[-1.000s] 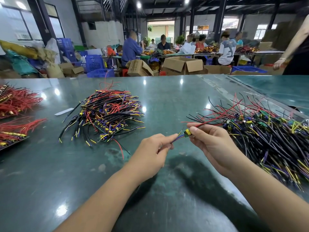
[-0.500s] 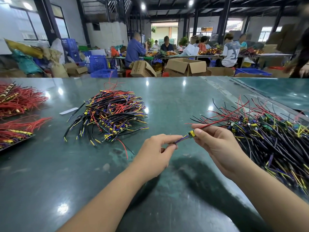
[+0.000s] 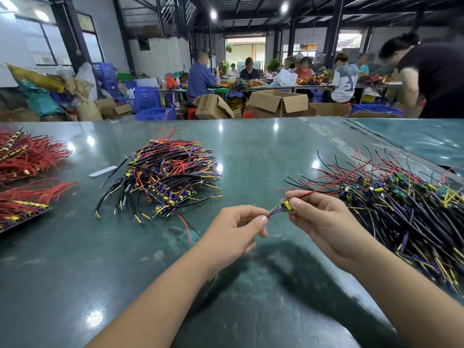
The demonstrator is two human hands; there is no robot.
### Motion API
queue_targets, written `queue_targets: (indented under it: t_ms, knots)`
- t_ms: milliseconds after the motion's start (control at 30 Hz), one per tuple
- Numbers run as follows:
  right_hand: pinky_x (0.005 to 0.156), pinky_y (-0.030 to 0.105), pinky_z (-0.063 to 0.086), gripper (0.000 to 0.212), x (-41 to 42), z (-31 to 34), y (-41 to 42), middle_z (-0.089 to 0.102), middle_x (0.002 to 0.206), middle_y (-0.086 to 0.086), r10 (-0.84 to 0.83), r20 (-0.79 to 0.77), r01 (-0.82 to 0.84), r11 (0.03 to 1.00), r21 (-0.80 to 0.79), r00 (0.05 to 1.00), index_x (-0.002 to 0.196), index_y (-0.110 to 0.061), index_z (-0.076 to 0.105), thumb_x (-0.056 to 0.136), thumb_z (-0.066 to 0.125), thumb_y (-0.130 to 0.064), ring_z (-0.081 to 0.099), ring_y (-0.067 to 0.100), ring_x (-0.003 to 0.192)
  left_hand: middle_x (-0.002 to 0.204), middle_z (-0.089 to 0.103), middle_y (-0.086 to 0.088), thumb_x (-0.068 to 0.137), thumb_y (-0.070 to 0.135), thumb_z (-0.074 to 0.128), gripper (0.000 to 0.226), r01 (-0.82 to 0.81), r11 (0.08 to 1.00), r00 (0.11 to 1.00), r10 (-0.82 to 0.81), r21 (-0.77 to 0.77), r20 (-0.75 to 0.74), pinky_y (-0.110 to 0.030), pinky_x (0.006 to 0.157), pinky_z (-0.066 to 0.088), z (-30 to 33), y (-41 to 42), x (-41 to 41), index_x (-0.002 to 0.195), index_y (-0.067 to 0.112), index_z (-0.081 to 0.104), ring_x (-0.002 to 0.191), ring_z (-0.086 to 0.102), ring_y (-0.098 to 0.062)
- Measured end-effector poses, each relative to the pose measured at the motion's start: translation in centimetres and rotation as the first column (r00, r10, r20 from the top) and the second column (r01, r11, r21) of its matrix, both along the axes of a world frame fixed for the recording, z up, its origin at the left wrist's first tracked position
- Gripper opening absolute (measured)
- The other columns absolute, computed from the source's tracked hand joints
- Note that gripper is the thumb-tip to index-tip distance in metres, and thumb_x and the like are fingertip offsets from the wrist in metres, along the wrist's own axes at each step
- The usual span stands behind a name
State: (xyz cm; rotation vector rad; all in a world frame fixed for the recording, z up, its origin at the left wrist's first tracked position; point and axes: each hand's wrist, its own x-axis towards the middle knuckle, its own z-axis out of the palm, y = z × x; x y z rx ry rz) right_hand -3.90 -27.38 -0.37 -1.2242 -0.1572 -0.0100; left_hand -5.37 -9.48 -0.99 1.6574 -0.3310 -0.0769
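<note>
Wired module, a tiny green board with a yellow part, is held just above the glossy green table, between a tangled heap of loose units at right and a stacked pile ahead. The right hand pinches the board's end, its thin red lead trailing over the heap. The left hand pinches the short purple-and-yellow leads. Done well, any pull should run straight and gentle, gripped close to the board so the soft strands do not kink.
</note>
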Motion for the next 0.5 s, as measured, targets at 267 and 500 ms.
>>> queue_targets:
  t_ms: [267,500]
  knots:
    - [0.067,0.019,0.054,0.027,-0.2,0.6,-0.3,0.065,0.082,0.012,0.109,-0.103,-0.096,0.988,0.118,0.989,0.096,0.002,0.065,0.071,0.062,-0.007,0.058,0.013,0.065,0.062,0.063,0.000,0.091,0.006,0.058,0.012,0.027,0.991,0.990,-0.044,-0.129,-0.131,-0.012,0.037,0.026,0.4,0.6,0.1,0.090,0.009,0.069,0.038,0.033,-0.005]
    - [0.067,0.022,0.056,0.028,-0.4,1.1,0.0,0.069,0.082,0.010,0.177,-0.159,-0.130,0.954,0.271,0.971,0.100,0.001,0.064,0.073,0.061,-0.004,0.063,0.012,0.065,0.067,0.067,-0.001,0.089,0.007,0.059,0.012,-0.003,0.974,0.998,-0.010,-0.225,-0.055,-0.012,0.038,0.026,0.8,0.5,0.1,0.090,0.010,0.070,0.039,0.035,-0.004]
